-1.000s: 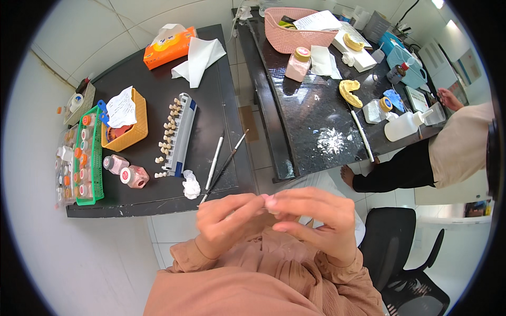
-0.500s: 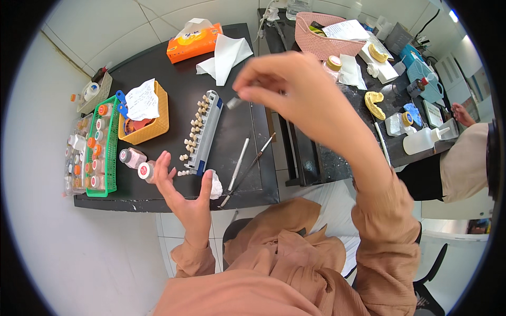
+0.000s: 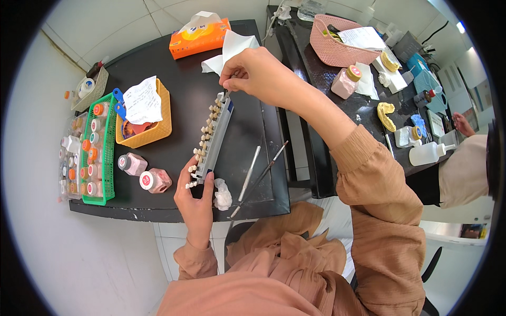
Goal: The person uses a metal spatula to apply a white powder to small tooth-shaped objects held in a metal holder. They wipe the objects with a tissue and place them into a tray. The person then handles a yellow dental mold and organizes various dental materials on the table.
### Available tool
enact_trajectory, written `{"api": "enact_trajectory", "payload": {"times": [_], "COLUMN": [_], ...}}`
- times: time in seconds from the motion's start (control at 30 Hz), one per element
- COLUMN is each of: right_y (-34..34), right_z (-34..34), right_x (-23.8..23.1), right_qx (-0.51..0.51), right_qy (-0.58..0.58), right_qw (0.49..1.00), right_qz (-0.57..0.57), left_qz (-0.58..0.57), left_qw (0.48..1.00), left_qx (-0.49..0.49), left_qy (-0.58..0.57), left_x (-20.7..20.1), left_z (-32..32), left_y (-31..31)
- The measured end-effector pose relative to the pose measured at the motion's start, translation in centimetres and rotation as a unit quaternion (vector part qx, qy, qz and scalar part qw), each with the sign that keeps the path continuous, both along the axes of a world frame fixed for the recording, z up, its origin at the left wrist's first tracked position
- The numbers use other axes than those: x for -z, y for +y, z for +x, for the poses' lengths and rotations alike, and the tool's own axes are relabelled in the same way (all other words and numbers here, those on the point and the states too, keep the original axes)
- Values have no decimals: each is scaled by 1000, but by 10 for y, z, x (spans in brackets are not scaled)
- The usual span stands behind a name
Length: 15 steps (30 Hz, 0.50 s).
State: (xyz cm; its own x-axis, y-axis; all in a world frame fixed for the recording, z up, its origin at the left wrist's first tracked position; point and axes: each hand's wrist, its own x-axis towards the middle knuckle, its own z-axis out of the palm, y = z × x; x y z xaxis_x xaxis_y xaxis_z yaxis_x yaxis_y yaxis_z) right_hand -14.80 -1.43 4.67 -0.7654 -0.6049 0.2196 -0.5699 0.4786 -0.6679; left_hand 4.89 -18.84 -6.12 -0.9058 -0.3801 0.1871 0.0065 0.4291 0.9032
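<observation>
A grey dental shade guide (image 3: 216, 143) with a row of tooth-coloured tabs (image 3: 203, 141) along its left side lies slanted on the dark table. My left hand (image 3: 195, 210) grips its near end between thumb and fingers. Over the far end, the fingers of my right hand (image 3: 252, 72) are pinched on a small grey shade tab (image 3: 226, 94), mostly hidden by them, which meets the holder there. Beside my left thumb lies a crumpled white tissue (image 3: 223, 196). Two pink powder bottles, one white-capped (image 3: 156, 180) and one grey-capped (image 3: 133, 164), stand left of my left hand.
A white-handled tool (image 3: 250, 173) and a thin brush (image 3: 270, 167) lie right of the guide. Left stand a yellow basket (image 3: 164, 113) and a green basket (image 3: 109, 158) of bottles. An orange tissue box (image 3: 197, 39) is behind. Another person's hand (image 3: 464, 125) shows far right.
My right hand has brought the small grey tab leftward to the guide's far end. My left hand, spread before, has closed on the near end.
</observation>
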Motion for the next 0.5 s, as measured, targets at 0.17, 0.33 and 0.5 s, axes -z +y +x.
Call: {"api": "enact_trajectory", "payload": {"times": [0.17, 0.33, 0.5], "right_y": [-7, -14, -25], "right_z": [1, -4, -4], "right_x": [1, -18, -25], "right_qx": [-24, -97, -114], "right_qy": [48, 112, 171], "right_qw": [998, 979, 946], "right_qz": [40, 138, 249], "left_qz": [-44, -5, 36], "left_qw": [999, 1000, 999], "left_qx": [16, 22, 38], "left_qy": [7, 2, 14], "left_x": [5, 2, -4], "left_z": [-2, -5, -12], "left_y": [-3, -6, -6]}}
